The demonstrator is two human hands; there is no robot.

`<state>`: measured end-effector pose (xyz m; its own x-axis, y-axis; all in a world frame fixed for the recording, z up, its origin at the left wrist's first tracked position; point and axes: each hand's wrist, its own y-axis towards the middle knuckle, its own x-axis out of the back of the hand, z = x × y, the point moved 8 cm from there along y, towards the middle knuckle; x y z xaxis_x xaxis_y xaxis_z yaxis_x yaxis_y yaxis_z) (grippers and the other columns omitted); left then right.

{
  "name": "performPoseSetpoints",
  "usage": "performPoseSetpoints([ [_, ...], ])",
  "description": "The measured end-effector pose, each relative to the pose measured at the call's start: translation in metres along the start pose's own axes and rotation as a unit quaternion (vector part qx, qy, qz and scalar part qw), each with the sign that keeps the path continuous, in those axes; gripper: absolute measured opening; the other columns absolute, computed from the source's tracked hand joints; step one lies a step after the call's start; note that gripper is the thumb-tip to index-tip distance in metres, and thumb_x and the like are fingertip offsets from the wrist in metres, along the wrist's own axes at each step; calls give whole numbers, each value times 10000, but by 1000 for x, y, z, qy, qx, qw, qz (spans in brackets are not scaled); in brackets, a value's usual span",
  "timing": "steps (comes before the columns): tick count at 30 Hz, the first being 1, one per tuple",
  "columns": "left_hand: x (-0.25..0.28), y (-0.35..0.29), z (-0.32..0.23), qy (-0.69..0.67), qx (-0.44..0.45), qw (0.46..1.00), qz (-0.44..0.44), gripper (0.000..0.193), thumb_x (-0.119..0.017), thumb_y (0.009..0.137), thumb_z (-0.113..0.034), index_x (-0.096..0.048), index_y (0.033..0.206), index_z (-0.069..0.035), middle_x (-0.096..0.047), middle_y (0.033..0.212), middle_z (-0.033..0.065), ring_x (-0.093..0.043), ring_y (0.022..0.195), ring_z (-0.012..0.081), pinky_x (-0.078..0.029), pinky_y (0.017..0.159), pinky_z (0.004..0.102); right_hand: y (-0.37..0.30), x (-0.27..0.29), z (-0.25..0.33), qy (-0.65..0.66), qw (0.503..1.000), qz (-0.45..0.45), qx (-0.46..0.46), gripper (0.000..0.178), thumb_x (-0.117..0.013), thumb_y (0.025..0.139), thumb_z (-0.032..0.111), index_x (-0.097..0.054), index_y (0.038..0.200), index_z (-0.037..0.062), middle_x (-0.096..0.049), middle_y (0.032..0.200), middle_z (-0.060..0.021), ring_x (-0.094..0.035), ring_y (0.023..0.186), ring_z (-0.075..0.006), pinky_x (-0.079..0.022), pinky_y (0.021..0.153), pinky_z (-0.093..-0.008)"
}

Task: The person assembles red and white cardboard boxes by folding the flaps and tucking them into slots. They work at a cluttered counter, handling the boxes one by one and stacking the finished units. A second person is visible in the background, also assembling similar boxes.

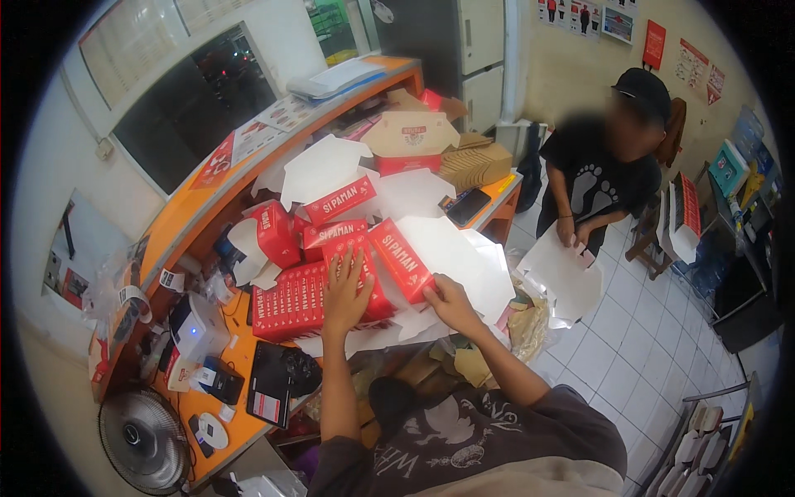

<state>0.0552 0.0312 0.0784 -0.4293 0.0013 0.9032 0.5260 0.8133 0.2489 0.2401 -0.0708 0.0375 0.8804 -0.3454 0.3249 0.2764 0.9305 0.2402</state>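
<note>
My left hand [346, 291] lies with its fingers stretched out on the top of a red box [352, 246] among other red boxes. To its left stands a tight row of folded red cartons [284, 308]. My right hand [455, 305] grips the near corner of a red food carton [402, 263] with white lettering, its thumb on the side and its other fingers partly hidden. A large white flap [464, 257] spreads out to the right of that carton. Another red box [276, 232] with a white inside tilts behind the row.
More unfolded cartons [406, 137] and a stack of brown cardboard [476, 163] lie behind. A phone [469, 206] rests at the right. A label printer [199, 327], a tablet [270, 385] and a fan [145, 439] stand left. Another person [604, 178] holds a white carton sheet [563, 273].
</note>
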Motion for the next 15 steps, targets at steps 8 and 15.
performPoseSetpoints([
  [8,1,-2,-5,-8,-28,1000,-3,592,-471,950,-370,-325,1474,-137,-248,1551,100,-219,1401,373,-231,1133,466,7,-7,16,-14,999,7,35,281,-597,907,243,-527,938,-27,-554,837,-178,-577,763,-318,-446,688,-402],
  [15,-3,-7,-1,-1,-35,999,-9,642,-499,927,-423,-332,1469,-124,-240,1555,96,-202,1405,377,-257,1086,534,22,-29,4,47,992,65,97,259,-680,852,206,-577,960,-6,-550,824,-153,-572,670,-236,-450,631,-348],
])
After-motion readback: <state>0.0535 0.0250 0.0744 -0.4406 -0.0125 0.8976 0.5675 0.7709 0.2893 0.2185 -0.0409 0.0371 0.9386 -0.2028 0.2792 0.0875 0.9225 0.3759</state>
